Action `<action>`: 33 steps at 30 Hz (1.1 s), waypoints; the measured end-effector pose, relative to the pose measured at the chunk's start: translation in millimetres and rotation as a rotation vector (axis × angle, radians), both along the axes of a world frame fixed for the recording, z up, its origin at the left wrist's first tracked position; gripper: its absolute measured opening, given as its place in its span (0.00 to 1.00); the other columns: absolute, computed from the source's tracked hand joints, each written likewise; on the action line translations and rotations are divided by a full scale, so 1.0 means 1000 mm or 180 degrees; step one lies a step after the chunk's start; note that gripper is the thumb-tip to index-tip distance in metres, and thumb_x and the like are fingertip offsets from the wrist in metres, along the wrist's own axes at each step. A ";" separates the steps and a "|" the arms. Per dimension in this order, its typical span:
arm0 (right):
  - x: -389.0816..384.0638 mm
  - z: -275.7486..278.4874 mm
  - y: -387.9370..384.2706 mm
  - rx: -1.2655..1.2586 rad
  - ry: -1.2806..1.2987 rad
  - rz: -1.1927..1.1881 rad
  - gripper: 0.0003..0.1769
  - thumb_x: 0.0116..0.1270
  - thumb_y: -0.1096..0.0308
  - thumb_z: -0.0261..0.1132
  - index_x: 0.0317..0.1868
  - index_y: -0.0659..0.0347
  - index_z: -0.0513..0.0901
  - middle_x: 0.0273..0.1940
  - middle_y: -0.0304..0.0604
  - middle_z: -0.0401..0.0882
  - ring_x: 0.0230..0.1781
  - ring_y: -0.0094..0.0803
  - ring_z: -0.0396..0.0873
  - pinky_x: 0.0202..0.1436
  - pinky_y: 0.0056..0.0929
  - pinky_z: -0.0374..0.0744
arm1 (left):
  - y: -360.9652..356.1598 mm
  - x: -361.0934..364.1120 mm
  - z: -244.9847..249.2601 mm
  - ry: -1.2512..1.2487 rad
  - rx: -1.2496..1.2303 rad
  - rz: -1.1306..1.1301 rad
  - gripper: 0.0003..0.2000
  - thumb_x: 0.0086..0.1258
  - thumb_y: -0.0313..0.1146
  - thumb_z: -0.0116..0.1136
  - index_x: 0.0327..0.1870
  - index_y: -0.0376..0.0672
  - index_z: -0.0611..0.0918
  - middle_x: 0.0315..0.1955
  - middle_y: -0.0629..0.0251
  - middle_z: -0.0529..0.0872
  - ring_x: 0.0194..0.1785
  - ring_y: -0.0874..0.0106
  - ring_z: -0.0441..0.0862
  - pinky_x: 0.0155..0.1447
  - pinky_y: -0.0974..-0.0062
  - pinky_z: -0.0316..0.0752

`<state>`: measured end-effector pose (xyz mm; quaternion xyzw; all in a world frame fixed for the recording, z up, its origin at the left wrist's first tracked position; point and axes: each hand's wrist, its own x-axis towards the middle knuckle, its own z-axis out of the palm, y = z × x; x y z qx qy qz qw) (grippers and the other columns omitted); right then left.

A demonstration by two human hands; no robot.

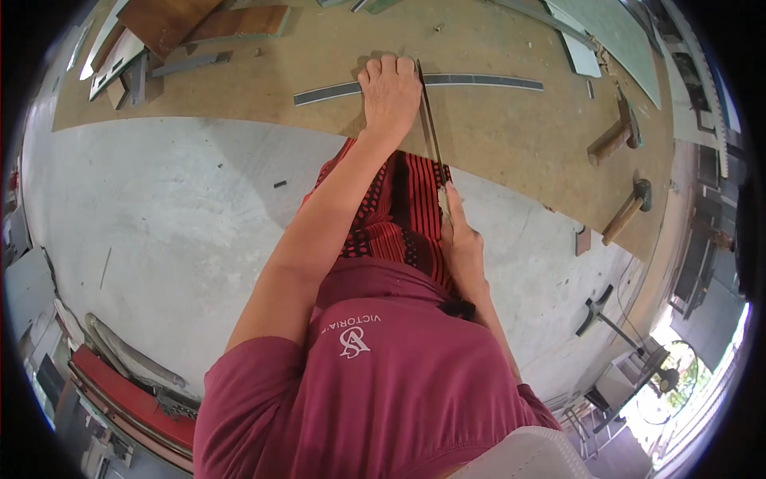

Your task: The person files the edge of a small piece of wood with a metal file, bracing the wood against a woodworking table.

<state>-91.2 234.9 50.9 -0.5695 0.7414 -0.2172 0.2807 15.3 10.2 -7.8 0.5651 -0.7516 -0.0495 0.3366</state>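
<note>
closest to me on the remote feed was the maroon shirt at six o'clock, with the red-and-black patterned garment over the legs at the centre. i watched the right hand at three o'clock, just off the middle, its fingers closed on the near end of a long thin blade. the blade ran toward twelve and crossed the dark strip; i could not tell whether the two touched. the left hand lay at twelve, on the blade's nine o'clock side, palm down over the strip, its fingers bent; how narrow they were underneath i could not tell. the strip lay on the desk, stretching from eleven to half past one. farther out on the desk, one hammer lay at three, a second hammer at two, brown wooden pieces at half past ten, and a pale green sheet between one and two.
</note>
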 end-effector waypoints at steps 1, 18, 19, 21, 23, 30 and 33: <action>0.001 0.000 -0.003 0.0003 -0.0007 -0.0045 0.31 0.70 0.72 0.54 0.72 0.43 0.61 0.28 0.63 0.76 0.25 0.62 0.74 0.28 0.50 0.70 | -0.001 0.000 0.000 -0.0054 0.0007 0.0035 0.09 0.62 0.31 0.59 0.39 0.44 0.73 0.39 0.58 0.76 0.44 0.55 0.72 0.47 0.55 0.64; -0.001 -0.008 -0.018 -0.0313 0.0088 0.0197 0.30 0.70 0.69 0.55 0.71 0.41 0.61 0.39 0.61 0.81 0.27 0.59 0.78 0.28 0.51 0.76 | -0.003 -0.003 0.005 0.0039 -0.0133 0.0053 0.08 0.61 0.31 0.59 0.39 0.44 0.73 0.39 0.59 0.76 0.44 0.55 0.72 0.48 0.56 0.64; -0.002 -0.008 -0.035 -0.0340 0.0094 0.0194 0.30 0.70 0.69 0.55 0.71 0.41 0.61 0.39 0.61 0.81 0.27 0.59 0.78 0.28 0.51 0.76 | -0.002 -0.003 0.005 0.0036 -0.0125 0.0046 0.08 0.61 0.31 0.59 0.38 0.44 0.73 0.39 0.59 0.76 0.44 0.55 0.72 0.48 0.56 0.64; -0.001 -0.004 -0.066 -0.0019 0.0359 0.0184 0.30 0.70 0.69 0.55 0.71 0.41 0.62 0.39 0.61 0.81 0.27 0.59 0.78 0.29 0.51 0.76 | -0.001 -0.001 0.003 0.0016 -0.0135 0.0071 0.08 0.61 0.31 0.59 0.38 0.44 0.73 0.39 0.58 0.76 0.44 0.55 0.72 0.47 0.56 0.64; 0.001 -0.006 -0.068 -0.0196 0.0256 0.0219 0.30 0.70 0.68 0.55 0.71 0.41 0.62 0.39 0.62 0.81 0.28 0.60 0.78 0.29 0.51 0.76 | -0.003 0.000 0.001 0.0000 -0.0170 0.0032 0.08 0.61 0.31 0.59 0.38 0.44 0.73 0.38 0.58 0.76 0.44 0.56 0.72 0.47 0.56 0.64; -0.003 0.003 0.002 -0.0064 -0.0066 -0.0008 0.30 0.71 0.69 0.54 0.72 0.39 0.61 0.41 0.63 0.80 0.30 0.62 0.79 0.31 0.52 0.75 | 0.001 0.000 0.002 0.0005 -0.0051 0.0038 0.08 0.61 0.30 0.59 0.38 0.44 0.73 0.39 0.58 0.76 0.44 0.56 0.72 0.46 0.56 0.63; -0.004 0.007 -0.013 0.0335 -0.0069 -0.0017 0.31 0.70 0.70 0.54 0.72 0.40 0.61 0.40 0.63 0.80 0.30 0.61 0.78 0.31 0.52 0.75 | -0.002 -0.002 0.004 -0.0022 -0.0118 0.0013 0.09 0.61 0.31 0.60 0.38 0.44 0.73 0.39 0.58 0.76 0.44 0.55 0.72 0.46 0.56 0.63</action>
